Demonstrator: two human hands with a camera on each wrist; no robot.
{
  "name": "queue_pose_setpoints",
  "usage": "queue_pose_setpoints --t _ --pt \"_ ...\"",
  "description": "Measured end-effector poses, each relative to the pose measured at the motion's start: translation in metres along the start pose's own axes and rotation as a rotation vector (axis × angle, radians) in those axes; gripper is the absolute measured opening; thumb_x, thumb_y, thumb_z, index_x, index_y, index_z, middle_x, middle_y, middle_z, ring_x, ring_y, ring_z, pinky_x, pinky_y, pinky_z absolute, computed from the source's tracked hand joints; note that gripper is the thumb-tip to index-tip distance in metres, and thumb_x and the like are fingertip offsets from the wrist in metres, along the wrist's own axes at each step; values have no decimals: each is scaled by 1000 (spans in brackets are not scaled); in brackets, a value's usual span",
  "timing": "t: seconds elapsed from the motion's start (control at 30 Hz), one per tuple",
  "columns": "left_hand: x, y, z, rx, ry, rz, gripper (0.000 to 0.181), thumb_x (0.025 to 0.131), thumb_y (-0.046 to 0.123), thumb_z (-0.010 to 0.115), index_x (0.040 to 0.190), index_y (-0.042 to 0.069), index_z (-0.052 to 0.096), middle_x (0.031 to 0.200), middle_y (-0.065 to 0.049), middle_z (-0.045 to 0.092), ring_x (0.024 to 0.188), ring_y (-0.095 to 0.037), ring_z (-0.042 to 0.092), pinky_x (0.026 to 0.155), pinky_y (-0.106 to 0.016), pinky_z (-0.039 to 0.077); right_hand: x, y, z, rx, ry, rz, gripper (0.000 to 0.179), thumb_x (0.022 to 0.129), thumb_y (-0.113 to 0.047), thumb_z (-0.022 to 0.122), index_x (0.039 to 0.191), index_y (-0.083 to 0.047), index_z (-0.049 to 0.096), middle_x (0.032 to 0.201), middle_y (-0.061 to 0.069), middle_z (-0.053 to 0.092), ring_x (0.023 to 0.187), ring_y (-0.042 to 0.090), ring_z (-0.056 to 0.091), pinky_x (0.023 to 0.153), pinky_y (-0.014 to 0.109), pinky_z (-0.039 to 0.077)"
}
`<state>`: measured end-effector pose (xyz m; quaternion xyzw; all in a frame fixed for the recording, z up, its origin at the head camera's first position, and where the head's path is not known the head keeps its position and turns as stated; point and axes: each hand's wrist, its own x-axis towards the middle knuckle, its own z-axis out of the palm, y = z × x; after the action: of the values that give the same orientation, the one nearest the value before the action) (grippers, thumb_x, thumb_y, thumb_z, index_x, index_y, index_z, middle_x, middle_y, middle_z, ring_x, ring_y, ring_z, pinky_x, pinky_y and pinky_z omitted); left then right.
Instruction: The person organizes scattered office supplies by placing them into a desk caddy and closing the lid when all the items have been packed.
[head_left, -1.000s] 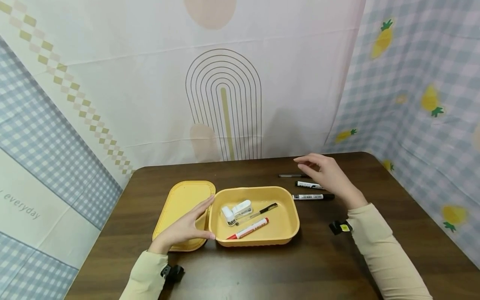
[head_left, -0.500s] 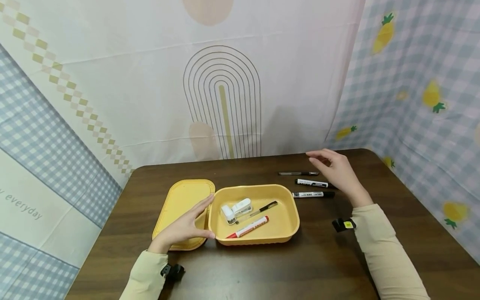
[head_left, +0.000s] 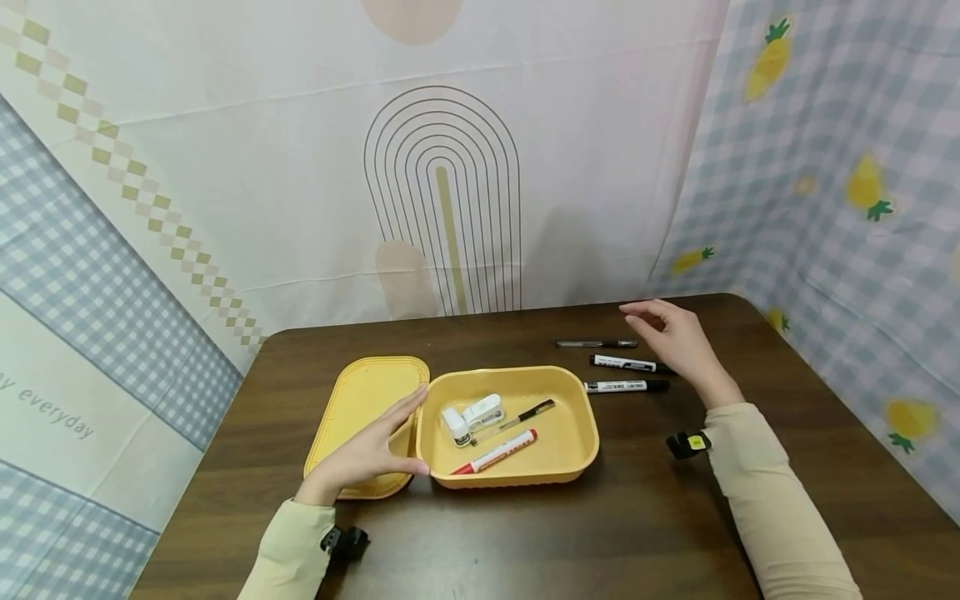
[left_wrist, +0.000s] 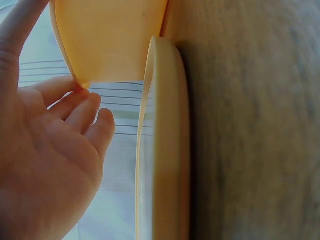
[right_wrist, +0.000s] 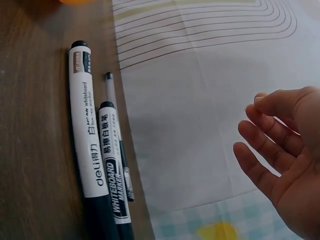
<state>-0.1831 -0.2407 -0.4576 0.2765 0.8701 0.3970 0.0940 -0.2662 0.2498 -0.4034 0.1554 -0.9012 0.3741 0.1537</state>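
My left hand (head_left: pixel 367 454) touches the left end of a yellow plastic box (head_left: pixel 582 454), thumb and fingers spread along its rim. Inside the box lie a white stapler (head_left: pixel 483 411), a small white item (head_left: pixel 455 425) beside it, a black-capped pen (head_left: pixel 528 414) and a red whiteboard marker (head_left: pixel 501 452). Above the table at the right, my right hand (head_left: pixel 678 342) hovers with relaxed fingers and holds nothing. Near it lie a black pen (head_left: pixel 596 343) and two black whiteboard markers, the shorter one (right_wrist: pixel 114 160) between the pen and the longer one (right_wrist: pixel 87 125).
A yellow lid (head_left: pixel 378 387) lies flat left of the box, partly behind my left hand. The brown wooden table (head_left: pixel 525 542) runs back to a patterned cloth (head_left: pixel 315 167) hanging behind it.
My right hand has drawn a little to the right, away from the black pen, which now shows along its whole length. The left hand stays at the box.
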Motion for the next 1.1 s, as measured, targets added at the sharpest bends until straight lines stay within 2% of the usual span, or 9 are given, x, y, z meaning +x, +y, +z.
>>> queue_pose_setpoints --t 0.23,0.43,0.53,0.8,0.93,1.1 --pt "0 -1 0 -3 -1 -1 113 74 45 89 162 20 23 169 -3 14 153 -21 14 120 -53 19 8 12 5 -7 -24 22 33 104 -30 59 128 -10 69 126 16 66 107 34 60 86 53 49" --pt "0 -1 0 -2 -4 -2 113 74 46 88 162 19 23 169 -5 14 153 -22 14 120 -53 19 14 22 9 -51 -90 64 33 105 -28 57 131 -10 67 122 15 66 91 27 61 72 45 51" --pt "0 0 0 -2 -2 6 113 74 44 89 162 18 24 168 -8 15 153 -23 14 120 -53 19 16 28 11 -58 -117 79 33 105 -27 57 131 -9 66 120 15 65 88 27 61 70 43 52" --pt "0 2 -1 2 2 20 109 76 39 89 162 15 25 168 -8 16 153 -28 16 118 -56 21 21 41 16 -62 -179 98 33 104 -21 58 132 -4 64 125 20 63 107 36 61 81 50 54" --pt "0 0 0 0 -7 4 111 75 42 89 162 19 23 168 -6 15 153 -24 14 119 -54 20 22 46 18 -74 -184 105 34 104 -18 59 133 -1 63 126 22 62 112 39 59 85 54 52" --pt "0 0 0 -5 -8 0 112 75 43 89 162 20 23 169 -5 14 153 -24 14 119 -54 19 22 52 21 -90 -200 114 36 103 -17 60 135 0 61 136 25 55 122 45 52 94 61 47"
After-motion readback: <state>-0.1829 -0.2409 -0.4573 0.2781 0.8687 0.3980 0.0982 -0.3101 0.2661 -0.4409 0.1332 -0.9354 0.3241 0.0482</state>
